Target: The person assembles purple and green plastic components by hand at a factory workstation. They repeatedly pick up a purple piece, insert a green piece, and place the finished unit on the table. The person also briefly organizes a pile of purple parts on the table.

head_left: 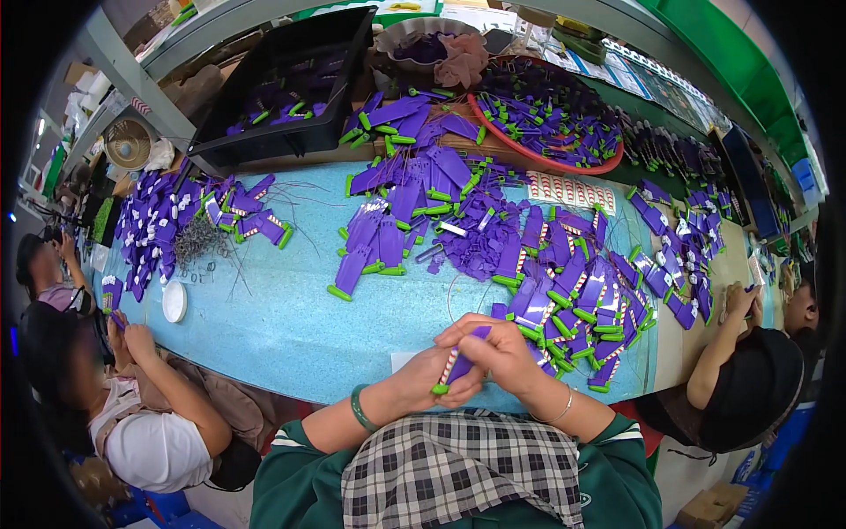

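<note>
Close to my body, above the table's near edge, I hold a flat purple plastic piece (460,363) with a green end and a red-and-white striped strip along its side. My left hand (414,377) is wrapped round it from the left and below. From the right, my right hand (500,351) closes its thumb and fingers on the upper part. A green bangle sits on my left wrist, a thin bracelet on my right. Just beyond my right hand lies a heap of similar striped purple pieces (573,304), green ends showing.
Purple pieces (392,229) and small purple parts (485,234) cover the table's middle. Behind stand a black bin (291,132) and a red round tray (608,166). A striped sticker sheet (568,190) lies right of centre, a white lid (174,301) left. Co-workers sit on both sides.
</note>
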`<state>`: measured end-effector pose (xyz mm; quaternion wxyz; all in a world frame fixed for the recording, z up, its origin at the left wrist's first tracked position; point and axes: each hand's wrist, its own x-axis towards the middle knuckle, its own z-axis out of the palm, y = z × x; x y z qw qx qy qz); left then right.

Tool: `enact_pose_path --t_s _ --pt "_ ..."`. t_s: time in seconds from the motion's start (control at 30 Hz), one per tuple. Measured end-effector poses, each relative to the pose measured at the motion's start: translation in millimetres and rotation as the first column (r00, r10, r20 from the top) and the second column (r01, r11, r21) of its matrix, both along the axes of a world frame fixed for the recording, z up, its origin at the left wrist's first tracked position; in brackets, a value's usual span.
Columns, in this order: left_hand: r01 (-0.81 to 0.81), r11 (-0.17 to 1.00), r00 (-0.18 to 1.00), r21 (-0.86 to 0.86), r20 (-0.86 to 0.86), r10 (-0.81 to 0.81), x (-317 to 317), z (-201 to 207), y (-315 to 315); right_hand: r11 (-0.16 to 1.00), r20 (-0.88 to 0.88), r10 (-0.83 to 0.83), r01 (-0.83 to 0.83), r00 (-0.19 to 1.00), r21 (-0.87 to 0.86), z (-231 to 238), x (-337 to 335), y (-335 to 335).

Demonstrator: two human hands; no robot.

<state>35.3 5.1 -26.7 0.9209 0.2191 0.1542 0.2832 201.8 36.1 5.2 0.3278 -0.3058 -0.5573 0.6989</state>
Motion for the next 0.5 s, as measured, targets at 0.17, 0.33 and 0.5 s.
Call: enact_pose_path --t_s 0.17,0.33,0.5 --pt "0.001 0.244 0.412 0.97 -0.223 0.883 -17 33 0 0.97 -0.252 -0.179 0.128 0.951 -0.206 2 2 5" --pt "0.384 -0.428 0.393 0.818 0.275 0.878 -30 47 19 0.958 -0.148 -0.09 0.045 0.985 -0.283 8 3 8" --pt "0.389 -0.57 0.471 0.724 0.375 0.798 -27 33 17 0.93 -0.111 -0.102 0.055 0.989 -0.364 15 -2 10"
